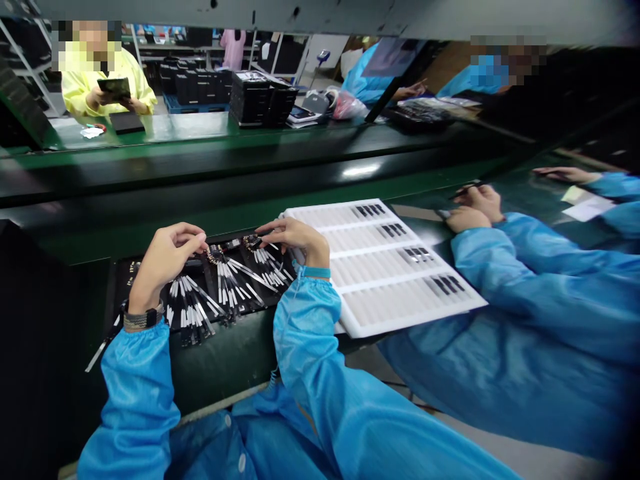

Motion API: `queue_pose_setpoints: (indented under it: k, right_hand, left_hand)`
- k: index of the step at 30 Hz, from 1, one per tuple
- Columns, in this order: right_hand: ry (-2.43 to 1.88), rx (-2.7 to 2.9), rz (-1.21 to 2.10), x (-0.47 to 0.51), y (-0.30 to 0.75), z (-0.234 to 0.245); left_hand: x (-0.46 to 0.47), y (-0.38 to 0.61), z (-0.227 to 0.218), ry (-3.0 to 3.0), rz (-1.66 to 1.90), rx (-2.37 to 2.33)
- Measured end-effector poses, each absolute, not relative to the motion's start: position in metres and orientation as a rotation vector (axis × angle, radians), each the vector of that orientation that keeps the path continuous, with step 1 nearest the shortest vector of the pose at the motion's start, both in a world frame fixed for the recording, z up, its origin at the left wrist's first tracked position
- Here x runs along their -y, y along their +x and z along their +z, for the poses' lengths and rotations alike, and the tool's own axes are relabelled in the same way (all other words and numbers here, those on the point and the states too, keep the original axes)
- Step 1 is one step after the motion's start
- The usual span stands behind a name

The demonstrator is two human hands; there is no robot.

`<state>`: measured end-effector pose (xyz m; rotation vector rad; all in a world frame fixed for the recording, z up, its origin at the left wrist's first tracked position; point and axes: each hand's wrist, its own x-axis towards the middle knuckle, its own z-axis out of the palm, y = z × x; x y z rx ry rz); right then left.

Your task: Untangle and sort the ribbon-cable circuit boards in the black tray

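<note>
Above a black tray (pixel 116 288), my left hand (pixel 163 257) is closed, with thumb and index finger pinched together at the tips. Whatever lies between them is too small to name. My right hand (pixel 300 239) reaches over the tray's far right part. Its thumb and forefinger come together by a small dark piece that I cannot make out. Several thin strips (pixel 233 283), white and black like flex cables, fan out in bunches inside the tray, with gold-coloured ends toward the far side. Some strips hang over its near edge.
Right of the black tray lies a white slotted tray (pixel 350 293) with dark pieces in its right-hand slots. A co-worker's hands (pixel 475 210) are just beyond it. Stacked black trays (pixel 250 100) stand on the far bench. A metal beam (pixel 320 17) crosses overhead.
</note>
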<state>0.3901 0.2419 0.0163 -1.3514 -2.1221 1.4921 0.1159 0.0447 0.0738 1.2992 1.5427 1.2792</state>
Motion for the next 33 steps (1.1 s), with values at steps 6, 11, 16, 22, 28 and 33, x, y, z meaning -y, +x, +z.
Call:
queue_pose_setpoints:
  k: [6,11,16,22,28,33]
  right_hand:
    - [-1.488,2.308,1.202,-0.242,0.380,0.014]
    - [-1.549,2.418,0.987,-0.242,0.375,0.010]
    - [-1.542,2.512,0.662,-0.235,0.370,0.003]
    - [-1.523,2.549,0.390,-0.223,0.361,-0.005]
    - [-1.548,2.582,0.251,-0.216,0.358,-0.003]
    - [-1.500,2.666,0.265,-0.212,0.348,0.005]
  left_hand:
    - [-0.045,0.114,0.072,1.302,1.297,-1.532]
    - [-0.044,0.112,0.071,1.306,1.307,-1.511]
    - [-0.044,0.110,0.072,1.295,1.321,-1.501]
    - [-0.042,0.106,0.072,1.287,1.357,-1.477]
    - [-0.040,0.098,0.073,1.266,1.387,-1.491]
    - [-0.039,0.097,0.072,1.279,1.419,-1.469]
